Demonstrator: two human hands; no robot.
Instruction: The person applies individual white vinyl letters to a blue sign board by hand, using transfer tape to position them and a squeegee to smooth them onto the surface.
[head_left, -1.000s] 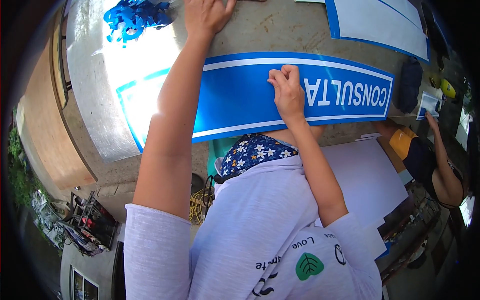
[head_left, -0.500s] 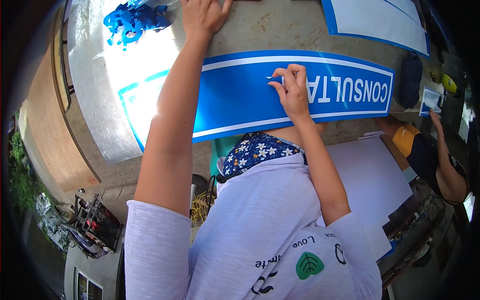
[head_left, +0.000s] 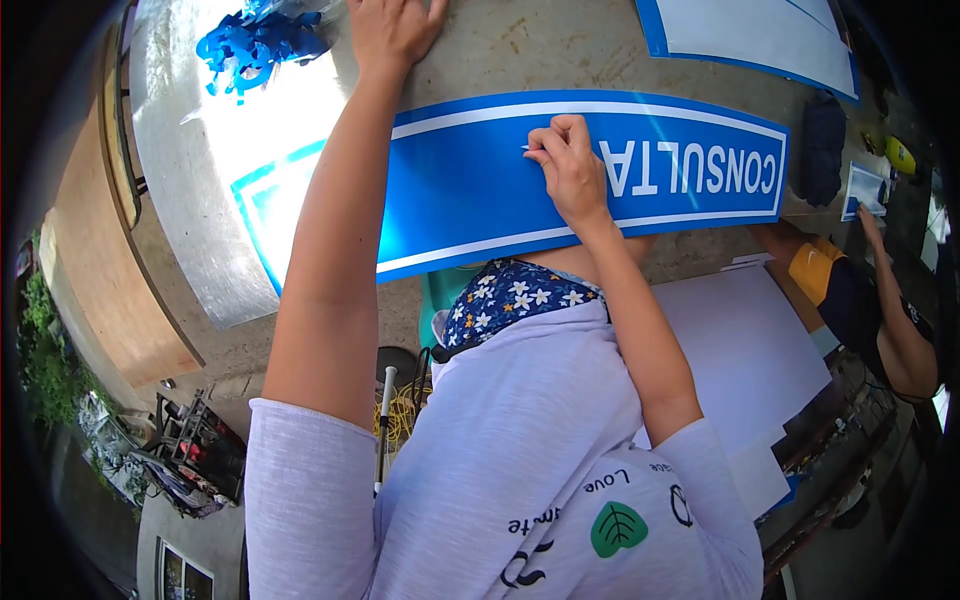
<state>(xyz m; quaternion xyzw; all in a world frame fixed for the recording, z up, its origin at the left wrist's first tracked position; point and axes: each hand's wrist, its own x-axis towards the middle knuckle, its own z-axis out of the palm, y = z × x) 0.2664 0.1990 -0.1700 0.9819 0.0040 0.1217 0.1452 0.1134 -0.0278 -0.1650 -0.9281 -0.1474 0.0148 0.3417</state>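
two hands: both reach forward from the body, the right hand (head_left: pixel 570 178) nearer to it, the left hand (head_left: pixel 392 38) farther off.
right grip: fingers curled in, thumb and finger pinching a small pale piece (head_left: pixel 525 148) just above the blue sign (head_left: pixel 460 200).
left grip: palm down on the worktop (head_left: pixel 490 60) beyond the sign, thumb apart; the fingertips run out of view, so i cannot tell whether they hold anything.
blue sign: under the right hand, passing beneath the left forearm, with a white outline and glare at the end left of that forearm.
white letters (head_left: pixel 690 167): "consulta", upside down on the sign, just right of the right hand.
blue scraps (head_left: pixel 255 45): a tangled heap to the left of the left hand.
white panel (head_left: pixel 745 30): blue-edged, well right of the left hand.
dark bundle (head_left: pixel 822 150): right of the right hand, near the lettered end of the sign.
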